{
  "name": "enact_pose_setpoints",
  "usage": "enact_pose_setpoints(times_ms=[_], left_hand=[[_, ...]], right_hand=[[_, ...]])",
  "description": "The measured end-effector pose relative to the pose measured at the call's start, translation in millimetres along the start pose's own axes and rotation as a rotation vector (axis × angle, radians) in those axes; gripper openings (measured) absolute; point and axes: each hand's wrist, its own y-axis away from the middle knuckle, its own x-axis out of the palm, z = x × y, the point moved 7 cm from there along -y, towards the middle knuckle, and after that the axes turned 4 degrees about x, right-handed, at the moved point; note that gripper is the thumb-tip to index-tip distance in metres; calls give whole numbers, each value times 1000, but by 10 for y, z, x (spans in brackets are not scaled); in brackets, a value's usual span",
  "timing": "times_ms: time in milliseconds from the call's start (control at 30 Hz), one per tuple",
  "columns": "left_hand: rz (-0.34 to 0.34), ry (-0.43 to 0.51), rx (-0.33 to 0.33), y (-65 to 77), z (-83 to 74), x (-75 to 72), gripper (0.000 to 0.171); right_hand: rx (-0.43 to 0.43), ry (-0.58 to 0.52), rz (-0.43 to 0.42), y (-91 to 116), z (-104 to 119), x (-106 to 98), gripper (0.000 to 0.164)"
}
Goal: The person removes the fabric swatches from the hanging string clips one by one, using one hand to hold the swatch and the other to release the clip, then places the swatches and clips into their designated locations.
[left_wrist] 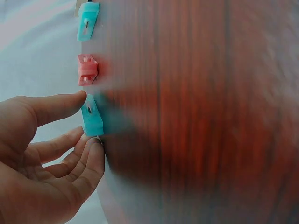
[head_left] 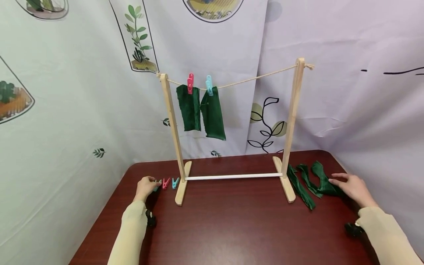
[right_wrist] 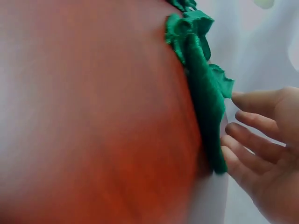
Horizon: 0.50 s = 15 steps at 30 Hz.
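Note:
On the left, my left hand (head_left: 145, 187) pinches a teal clothespin (left_wrist: 93, 116) on the table, thumb at one end and fingertips at the other. A red clothespin (head_left: 166, 183) and a light blue clothespin (head_left: 175, 183) lie in a row beside it. At the right, my right hand (head_left: 356, 189) touches the edge of a crumpled green cloth (head_left: 326, 186) with loosely extended fingers; the right wrist view shows its thumb and fingertips (right_wrist: 233, 133) along the cloth. Another green cloth (head_left: 300, 189) lies twisted to the left of it.
A wooden drying rack (head_left: 293, 110) with a rope (head_left: 255, 78) stands mid-table. Two green cloths hang from it, one under a red clothespin (head_left: 190, 84), the other under a light blue clothespin (head_left: 209, 85). A patterned white curtain (head_left: 218, 48) borders the table (head_left: 232, 224).

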Motion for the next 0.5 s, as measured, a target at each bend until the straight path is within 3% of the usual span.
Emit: enact_pose_setpoints(times_ms=[367, 500], left_hand=[[-6, 38, 15, 96, 59, -62, 43], [-12, 43, 23, 105, 45, -29, 42]], right_hand=[[-24, 88, 43, 214, 98, 55, 69], [-31, 95, 36, 221, 98, 93, 62]])
